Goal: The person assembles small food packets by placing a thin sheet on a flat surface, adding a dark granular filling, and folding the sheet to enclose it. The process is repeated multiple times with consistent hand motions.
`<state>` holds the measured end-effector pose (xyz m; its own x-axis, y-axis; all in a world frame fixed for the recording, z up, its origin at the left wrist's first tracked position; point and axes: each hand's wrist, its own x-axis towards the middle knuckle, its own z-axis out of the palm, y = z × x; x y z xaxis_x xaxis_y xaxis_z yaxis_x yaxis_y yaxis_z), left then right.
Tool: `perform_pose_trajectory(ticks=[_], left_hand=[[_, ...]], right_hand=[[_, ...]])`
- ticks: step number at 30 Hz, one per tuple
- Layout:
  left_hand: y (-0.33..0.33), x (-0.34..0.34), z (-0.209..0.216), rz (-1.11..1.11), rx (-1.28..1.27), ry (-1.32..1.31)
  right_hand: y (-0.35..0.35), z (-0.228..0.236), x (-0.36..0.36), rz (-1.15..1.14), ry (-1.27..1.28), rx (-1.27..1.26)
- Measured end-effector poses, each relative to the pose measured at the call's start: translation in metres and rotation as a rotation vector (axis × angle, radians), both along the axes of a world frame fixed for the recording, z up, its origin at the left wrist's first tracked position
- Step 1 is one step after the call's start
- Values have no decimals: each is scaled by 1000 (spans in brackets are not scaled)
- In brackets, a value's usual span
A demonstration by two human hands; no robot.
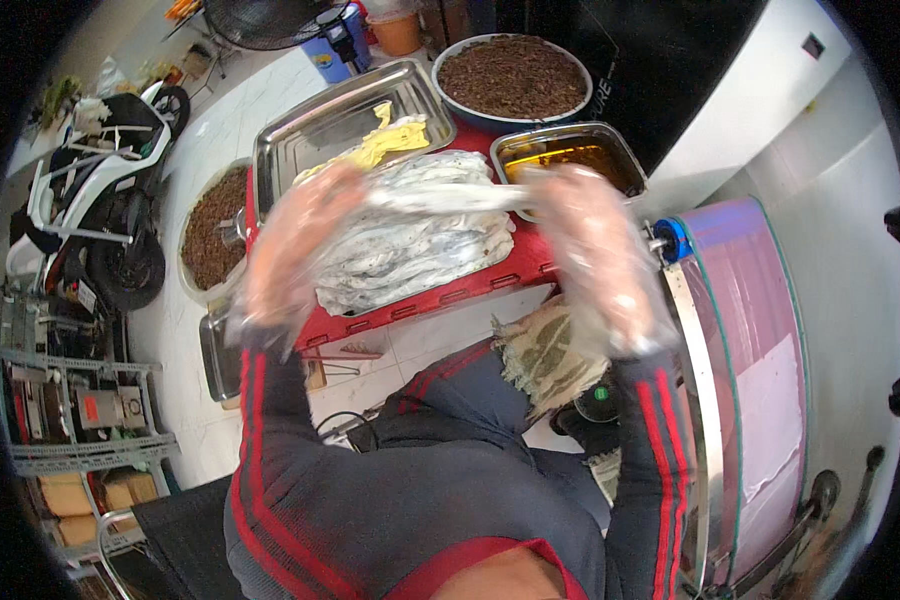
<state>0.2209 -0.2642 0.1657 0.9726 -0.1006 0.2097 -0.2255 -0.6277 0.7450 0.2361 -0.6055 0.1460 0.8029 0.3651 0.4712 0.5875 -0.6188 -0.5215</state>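
Note:
My left hand [305, 235] and my right hand [595, 250], both in clear plastic gloves, are raised over a red table. Between them stretches a long, soft whitish strip [440, 200], each hand closed on one end; the fingertips are blurred. Below it lies a heap of similar white-grey, dark-flecked strips [410, 255], wet-looking and laid lengthwise; I cannot tell what they are made of. A crumpled yellow and white piece [385, 145], perhaps cloth, lies beyond my left hand. Close behind my right hand stands a metal pan [628, 158] of amber liquid.
A steel tray [280, 150] and a round basin of brown shreds [515, 80] stand at the back. Another basin of brown bits [210, 235] sits at left. A motorbike [120, 200] and shelving [80, 440] are further left. At right stands a roller machine [745, 370].

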Motion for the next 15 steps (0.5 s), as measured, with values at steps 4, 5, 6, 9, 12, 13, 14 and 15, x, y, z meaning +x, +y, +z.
perform_pose_trajectory(ticks=[4,5,6,9,12,13,14,15], left_hand=[[47,-34,-33,147,250,-125],[50,-35,-37,165,533,-76],[51,-29,-36,129,821,-102],[16,-4,-18,587,26,245],[-77,29,10,-141,568,-415],[-122,35,10,-245,380,-486],[-174,37,4,-358,202,-412],[-228,40,-7,-460,36,-342]], right_hand=[[73,-20,30,72,-125,-673],[69,-25,26,101,-139,-503],[63,-30,23,62,-313,-353],[1,-38,-2,-120,-329,-170],[-115,-48,-40,-430,-149,-178],[-154,-53,-56,-513,-160,-187],[-188,-59,-79,-673,-198,-122],[-229,-61,-85,-784,-129,-139]])
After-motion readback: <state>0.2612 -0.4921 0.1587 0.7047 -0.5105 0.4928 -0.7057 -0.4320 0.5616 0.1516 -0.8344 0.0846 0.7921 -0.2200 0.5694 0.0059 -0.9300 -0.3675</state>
